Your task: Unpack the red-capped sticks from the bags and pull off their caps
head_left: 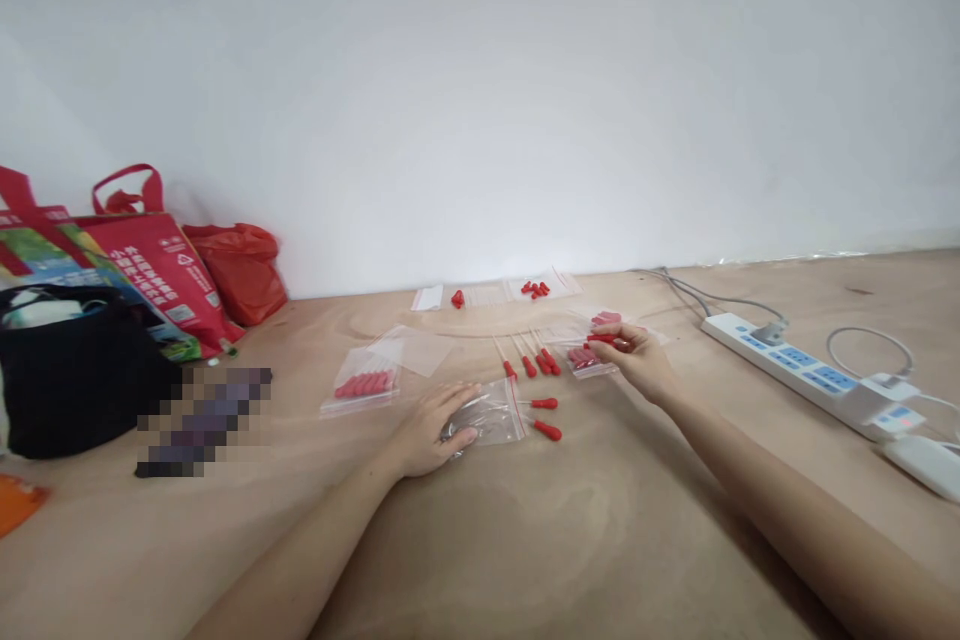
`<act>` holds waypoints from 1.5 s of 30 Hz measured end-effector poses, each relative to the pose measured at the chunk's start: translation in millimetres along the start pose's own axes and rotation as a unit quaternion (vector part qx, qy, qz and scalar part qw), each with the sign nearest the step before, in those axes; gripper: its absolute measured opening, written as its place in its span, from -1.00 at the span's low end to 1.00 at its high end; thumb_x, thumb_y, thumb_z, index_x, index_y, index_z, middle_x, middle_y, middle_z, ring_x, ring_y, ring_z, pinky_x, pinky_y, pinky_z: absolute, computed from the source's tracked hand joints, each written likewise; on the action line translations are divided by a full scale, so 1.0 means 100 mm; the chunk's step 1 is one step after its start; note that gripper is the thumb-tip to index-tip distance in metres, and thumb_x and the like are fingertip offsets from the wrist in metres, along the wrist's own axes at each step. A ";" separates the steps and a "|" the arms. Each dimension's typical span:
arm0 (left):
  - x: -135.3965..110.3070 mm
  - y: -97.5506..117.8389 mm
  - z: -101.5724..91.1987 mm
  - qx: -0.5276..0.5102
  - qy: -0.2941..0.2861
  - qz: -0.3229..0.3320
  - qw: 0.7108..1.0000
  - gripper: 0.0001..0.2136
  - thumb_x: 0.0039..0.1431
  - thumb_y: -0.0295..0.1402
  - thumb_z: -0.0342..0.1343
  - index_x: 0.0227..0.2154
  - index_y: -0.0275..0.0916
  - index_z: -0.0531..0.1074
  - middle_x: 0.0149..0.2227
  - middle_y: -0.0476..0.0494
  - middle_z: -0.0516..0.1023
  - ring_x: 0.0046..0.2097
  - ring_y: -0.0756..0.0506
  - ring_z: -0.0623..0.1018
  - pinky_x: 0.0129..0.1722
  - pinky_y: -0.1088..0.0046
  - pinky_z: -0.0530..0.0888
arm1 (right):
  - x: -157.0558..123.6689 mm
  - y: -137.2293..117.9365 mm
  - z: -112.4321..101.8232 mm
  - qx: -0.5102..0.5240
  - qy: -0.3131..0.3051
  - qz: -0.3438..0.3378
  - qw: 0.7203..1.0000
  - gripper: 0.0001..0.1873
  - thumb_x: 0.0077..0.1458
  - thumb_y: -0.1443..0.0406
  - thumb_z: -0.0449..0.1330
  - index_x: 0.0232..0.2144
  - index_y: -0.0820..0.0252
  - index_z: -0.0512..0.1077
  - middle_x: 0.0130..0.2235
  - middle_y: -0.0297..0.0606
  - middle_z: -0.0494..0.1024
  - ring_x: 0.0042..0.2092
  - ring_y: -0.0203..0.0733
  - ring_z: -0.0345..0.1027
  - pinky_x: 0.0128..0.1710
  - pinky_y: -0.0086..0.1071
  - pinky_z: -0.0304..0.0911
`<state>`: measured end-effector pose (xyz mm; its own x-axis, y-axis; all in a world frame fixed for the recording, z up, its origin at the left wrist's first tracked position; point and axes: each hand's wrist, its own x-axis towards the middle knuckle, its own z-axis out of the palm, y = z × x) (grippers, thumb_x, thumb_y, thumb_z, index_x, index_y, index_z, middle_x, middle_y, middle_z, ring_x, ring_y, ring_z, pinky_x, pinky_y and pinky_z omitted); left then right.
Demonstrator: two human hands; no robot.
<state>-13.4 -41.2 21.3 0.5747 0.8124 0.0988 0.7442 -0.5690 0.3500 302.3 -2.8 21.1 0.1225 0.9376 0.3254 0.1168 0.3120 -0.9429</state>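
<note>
While hand (436, 428) on pouch (495, 415), Chinese-lettered tote (166, 272)

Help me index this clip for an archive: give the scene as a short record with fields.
Left hand: resting on a clear plastic zip bag
Right hand: fingers at a red bulb-shaped piece; grip unclear
Between hands: slim droppers with red bulbs
Beyond left hand: second clear plastic zip bag, red pieces inside
Right side: long white power strip
Left side: black soft-sided bag, red printed shopping bag
Surface: pale brown wooden table
</note>
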 end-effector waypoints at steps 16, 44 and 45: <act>0.00 -0.04 0.02 -0.004 0.005 0.006 1.000 -0.53 0.10 -0.20 -0.05 0.09 -0.16 0.12 0.14 -0.14 0.19 0.15 -0.14 0.17 0.13 0.22 0.13 | 0.16 0.32 0.94 -0.405 -0.102 -0.341 0.842 -0.71 0.09 0.35 0.01 -0.12 0.18 0.37 -0.29 -0.17 0.44 -0.29 -0.22 0.32 -0.27 -0.37 0.24; 0.09 -0.13 0.03 -0.104 0.060 -0.180 0.976 -0.64 -0.19 -0.16 0.16 -0.30 -0.24 0.39 -0.45 0.01 0.40 -0.41 -0.03 0.40 -0.42 0.48 0.32 | -0.34 0.03 0.27 -0.168 -0.283 0.008 0.944 -0.80 -0.15 0.26 0.21 -0.42 0.21 0.33 -0.55 -0.42 0.34 -0.54 -0.40 0.18 -0.57 -0.51 0.07; 0.08 -0.14 0.01 -0.107 0.041 -0.184 0.976 -0.68 -0.20 -0.16 0.16 -0.37 -0.25 0.39 -0.49 0.03 0.36 -0.44 -0.01 0.38 -0.45 0.50 0.29 | -0.31 0.03 0.22 -0.131 -0.273 0.022 0.953 -0.78 -0.15 0.24 0.22 -0.41 0.21 0.33 -0.54 -0.41 0.37 -0.53 -0.38 0.21 -0.57 -0.50 0.10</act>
<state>-18.9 -26.6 16.7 0.2460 0.9693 0.0013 0.8023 -0.2044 0.5609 277.2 -27.6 6.3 -0.3900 0.9111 0.1331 0.3734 0.2887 -0.8816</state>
